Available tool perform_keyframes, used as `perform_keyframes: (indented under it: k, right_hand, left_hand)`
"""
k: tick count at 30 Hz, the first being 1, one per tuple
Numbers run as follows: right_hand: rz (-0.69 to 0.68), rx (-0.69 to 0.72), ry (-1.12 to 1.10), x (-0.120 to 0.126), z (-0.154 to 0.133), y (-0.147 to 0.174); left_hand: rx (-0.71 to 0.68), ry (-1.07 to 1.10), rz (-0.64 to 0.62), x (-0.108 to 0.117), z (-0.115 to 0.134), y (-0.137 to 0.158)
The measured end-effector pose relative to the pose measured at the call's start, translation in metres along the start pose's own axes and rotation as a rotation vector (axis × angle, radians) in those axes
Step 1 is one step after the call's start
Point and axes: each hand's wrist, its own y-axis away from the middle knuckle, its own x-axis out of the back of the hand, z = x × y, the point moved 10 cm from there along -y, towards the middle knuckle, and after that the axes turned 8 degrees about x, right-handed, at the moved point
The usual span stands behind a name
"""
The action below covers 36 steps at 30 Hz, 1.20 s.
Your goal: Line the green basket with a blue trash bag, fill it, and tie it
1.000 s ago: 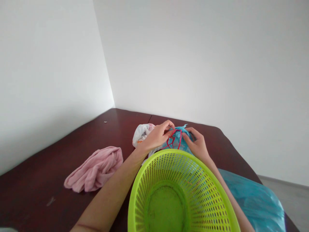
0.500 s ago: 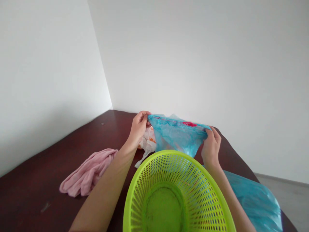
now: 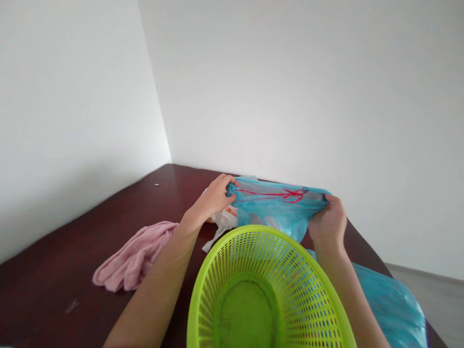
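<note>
A thin blue plastic bag (image 3: 275, 205) with a red drawstring (image 3: 293, 195) is stretched sideways beyond the basket. My left hand (image 3: 217, 193) grips the left end of its top edge between thumb and fingers. At the right end, my right hand (image 3: 329, 220) is closed on the bag, its fingers partly hidden in the plastic. Between my forearms stands a lime-green plastic basket (image 3: 250, 309) with slotted sides; its visible bottom holds nothing. A white plastic bag with orange print (image 3: 225, 221) lies beside my left hand, partly covered by the blue bag.
A pink cloth (image 3: 137, 258) lies crumpled left of my left forearm on the dark red-brown table (image 3: 87, 251). Another piece of blue plastic (image 3: 391, 304) spreads at the right edge. White walls (image 3: 290, 87) meet behind the table. A small white scrap (image 3: 156, 184) lies far left.
Both hands have shifted slightly right, and the right hand has turned, its fingers now under the plastic. The red drawstring, earlier a bunched patch, now shows as a line with loops.
</note>
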Motion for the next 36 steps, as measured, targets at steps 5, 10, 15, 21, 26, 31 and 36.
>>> perform_keyframes:
  k: [5, 10, 15, 21, 26, 31, 36]
  right_hand:
    - [0.035, 0.018, -0.119, 0.013, -0.003, -0.002]
    - [-0.028, 0.182, 0.053, 0.006, -0.031, 0.005]
    - [-0.401, 0.265, 0.461, -0.047, -0.030, 0.026]
    - [-0.568, 0.295, 0.758, -0.054, 0.009, 0.033]
    - [-0.519, 0.222, 0.783, -0.028, 0.016, 0.014]
    - [-0.265, 0.002, 0.344, 0.005, 0.013, -0.008]
    - [0.090, -0.261, -0.162, 0.035, 0.036, -0.015]
  left_hand:
    - [-0.075, -0.033, 0.097, 0.010, 0.000, 0.000]
    - [-0.072, 0.049, 0.061, 0.008, 0.007, 0.003]
    - [-0.099, 0.181, 0.030, -0.001, 0.028, 0.009]
    - [-0.035, 0.213, 0.195, 0.015, 0.019, 0.006]
    - [0.033, 0.252, 0.417, 0.047, -0.004, 0.002]
    - [0.082, 0.267, 0.448, 0.059, -0.017, -0.001]
    - [0.091, 0.287, 0.416, 0.053, -0.018, -0.001]
